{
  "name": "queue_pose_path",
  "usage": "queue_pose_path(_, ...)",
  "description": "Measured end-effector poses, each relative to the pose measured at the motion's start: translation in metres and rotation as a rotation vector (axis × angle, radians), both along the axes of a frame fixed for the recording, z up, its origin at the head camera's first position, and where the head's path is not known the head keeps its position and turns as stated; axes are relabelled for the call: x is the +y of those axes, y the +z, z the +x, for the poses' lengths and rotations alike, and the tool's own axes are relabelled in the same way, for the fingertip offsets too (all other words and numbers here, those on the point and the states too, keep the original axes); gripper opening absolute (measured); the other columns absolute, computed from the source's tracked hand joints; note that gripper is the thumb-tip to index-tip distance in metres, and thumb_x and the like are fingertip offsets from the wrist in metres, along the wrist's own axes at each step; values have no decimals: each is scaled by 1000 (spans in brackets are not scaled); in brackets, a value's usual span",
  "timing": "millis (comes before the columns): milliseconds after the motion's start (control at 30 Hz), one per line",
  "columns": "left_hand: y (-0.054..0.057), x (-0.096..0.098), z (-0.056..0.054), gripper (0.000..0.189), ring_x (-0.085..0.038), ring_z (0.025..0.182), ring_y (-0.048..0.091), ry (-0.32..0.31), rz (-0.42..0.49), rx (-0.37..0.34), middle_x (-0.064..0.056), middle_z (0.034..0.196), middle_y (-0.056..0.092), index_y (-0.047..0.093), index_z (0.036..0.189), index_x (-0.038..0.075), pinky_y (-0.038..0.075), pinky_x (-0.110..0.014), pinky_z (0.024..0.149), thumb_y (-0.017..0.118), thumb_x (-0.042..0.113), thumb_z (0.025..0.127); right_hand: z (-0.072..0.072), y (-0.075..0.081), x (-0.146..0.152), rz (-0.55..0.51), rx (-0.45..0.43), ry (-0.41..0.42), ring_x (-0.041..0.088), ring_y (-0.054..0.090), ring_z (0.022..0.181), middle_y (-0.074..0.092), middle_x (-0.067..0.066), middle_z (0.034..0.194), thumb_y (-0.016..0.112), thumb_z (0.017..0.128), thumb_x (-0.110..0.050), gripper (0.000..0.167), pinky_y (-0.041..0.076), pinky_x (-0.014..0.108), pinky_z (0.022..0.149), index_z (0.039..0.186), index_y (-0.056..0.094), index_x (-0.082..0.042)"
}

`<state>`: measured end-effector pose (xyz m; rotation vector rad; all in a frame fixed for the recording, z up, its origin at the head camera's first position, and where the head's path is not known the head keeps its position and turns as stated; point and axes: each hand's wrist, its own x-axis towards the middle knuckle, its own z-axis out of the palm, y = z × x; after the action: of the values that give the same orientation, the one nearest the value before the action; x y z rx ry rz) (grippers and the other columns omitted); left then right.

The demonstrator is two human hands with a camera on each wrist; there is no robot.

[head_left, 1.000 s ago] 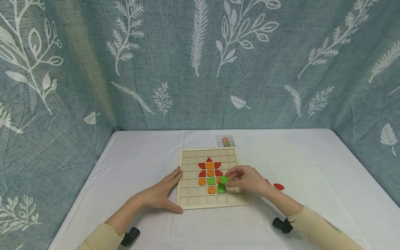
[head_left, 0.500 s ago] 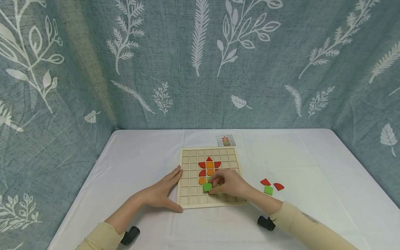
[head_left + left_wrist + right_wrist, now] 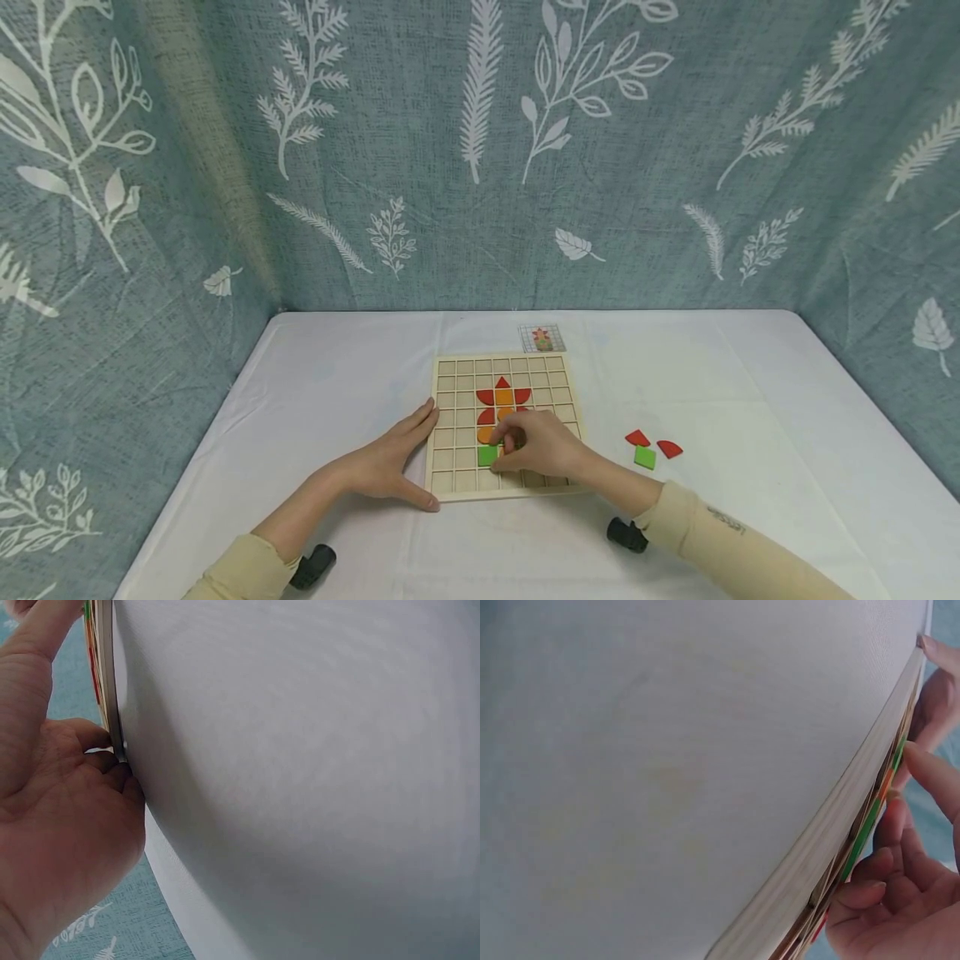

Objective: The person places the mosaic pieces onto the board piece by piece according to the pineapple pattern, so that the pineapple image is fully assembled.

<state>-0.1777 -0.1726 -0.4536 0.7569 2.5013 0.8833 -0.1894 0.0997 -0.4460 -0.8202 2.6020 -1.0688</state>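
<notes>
A wooden grid board [image 3: 457, 482] lies on the table, bearing several red, orange and green tiles in a figure. My left hand [image 3: 382, 461] rests at its left edge, fingers spread in the head view; in the left wrist view the left hand [image 3: 71, 802] meets the board's side. My right hand [image 3: 543, 450] is over the lower middle of the board, thumb and forefinger at a green square tile [image 3: 487, 456] lying in a cell. Its thumb [image 3: 922, 765] touches a green tile edge in the right wrist view. The right hand hides tiles beneath it.
Right of the board lie two red quarter-round tiles [image 3: 670, 449], [image 3: 637, 437] and a loose green square tile [image 3: 645, 457]. A small pattern card [image 3: 542, 337] lies behind the board. A patterned curtain [image 3: 420, 150] surrounds the white table [image 3: 712, 367].
My right hand has moved left and down across the board with the green square tile, which now lies in a cell below the left orange disc. The left hand has stayed put.
</notes>
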Motion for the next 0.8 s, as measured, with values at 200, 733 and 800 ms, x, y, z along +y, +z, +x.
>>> queue_pose_path(200, 1, 1, 1, 125, -38, 147, 3, 6, -2, -2, -19, 162, -2, 11, 154, -4, 18, -55, 115, 86, 48, 68, 1, -1, 2, -2, 33, 15, 4, 49, 65, 53, -11, 68, 82, 79, -15, 18, 42, 23, 63, 90, 68, -12)
queue_pose_path(733, 1, 4, 7, 126, -38, 147, 3, 26, -13, 2, -19, 162, -1, 12, 154, -3, 18, -55, 115, 87, 49, 67, 3, 4, 46, -94, -91, -124, 14, 50, 69, 59, -5, 79, 79, 83, -24, 20, 40, 23, 56, 99, 72, -14)
queue_pose_path(800, 1, 5, 7, 126, -39, 147, 4, 27, -15, 3, -20, 162, -1, 12, 154, -3, 18, -55, 115, 86, 49, 67, 4, 4, 55, -93, -91, -147, 15, 51, 70, 60, -5, 81, 78, 84, -22, 19, 41, 23, 57, 100, 72, -14)
